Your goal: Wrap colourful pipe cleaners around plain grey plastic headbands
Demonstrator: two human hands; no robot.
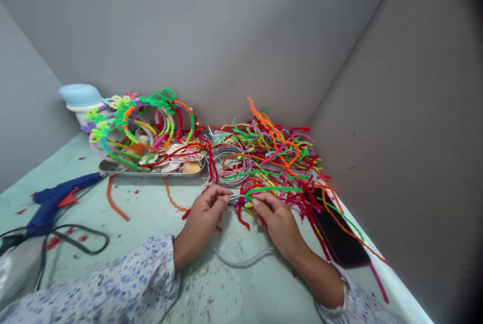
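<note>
My left hand (206, 218) pinches the end of a thin grey wire (237, 196) between thumb and forefinger. Across from it, my right hand (279, 221) is closed on a green pipe cleaner (281, 189), bent around the wire near the fingertips, with its long tail pointing right. Below both hands a curved grey wire (245, 265) arcs over the table; whether it is the same piece is hidden by the hands. Just behind the fingers lie a coil of silver wire (226, 180) and a tangled heap of colourful pipe cleaners (271, 143).
A metal tray (173, 175) holds shells and several pipe-cleaner rings (130, 112). A blue glue gun (56, 198) with a black cord lies at left. Behind stands a white container with a light-blue lid (81, 94). A dark phone (341, 236) rests at right, near grey walls.
</note>
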